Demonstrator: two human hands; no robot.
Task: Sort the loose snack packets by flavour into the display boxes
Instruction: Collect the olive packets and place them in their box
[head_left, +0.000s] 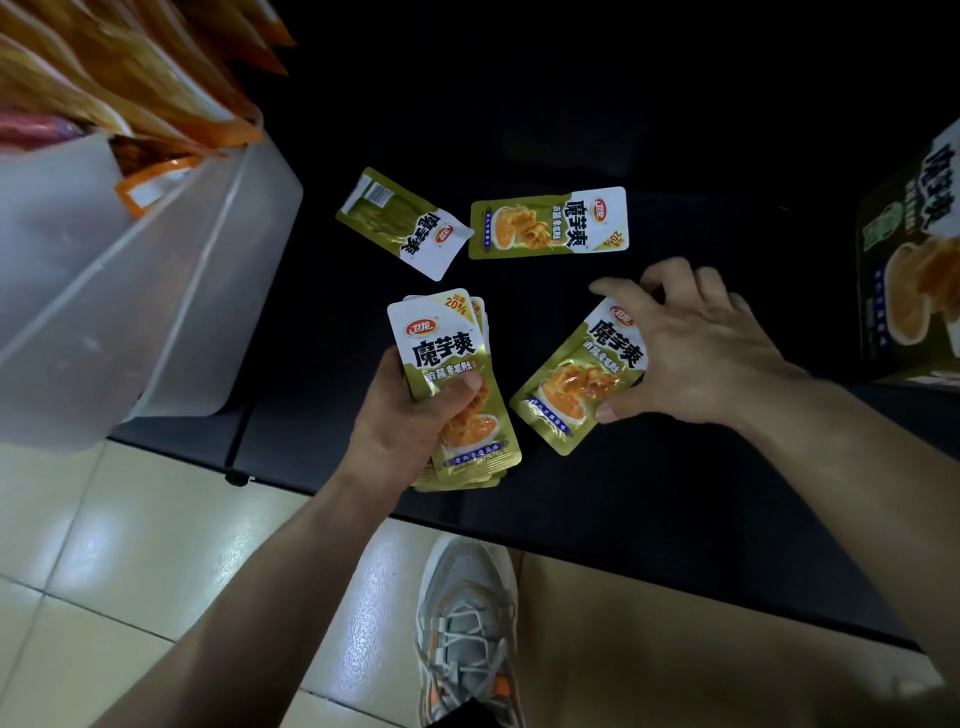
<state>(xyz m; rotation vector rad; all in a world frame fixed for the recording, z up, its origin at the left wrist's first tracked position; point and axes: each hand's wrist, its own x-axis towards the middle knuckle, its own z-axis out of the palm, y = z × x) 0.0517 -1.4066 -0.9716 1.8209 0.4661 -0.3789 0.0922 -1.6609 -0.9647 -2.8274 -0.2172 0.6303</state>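
Gripping a stack of olive-green and white foil snack packets (451, 374), the person's left hand (410, 415) has its thumb pressed across the front of the top packet and its fingers curled behind. This stack is held upright over the near edge of the black tabletop (649, 467). Just to its right, the right hand (696, 348) pinches a single matching green packet (574, 384), thumb at its lower edge and curled fingers over its upper edge; whether that packet is lifted off the surface cannot be told. Two more loose green packets lie flat farther back, one (402, 223) angled to the left and one (548, 223) lying sideways, close together. A green cardboard display box (909, 249) stands at the right edge. A translucent plastic bin (130, 291) on the left holds orange packets (130, 78).
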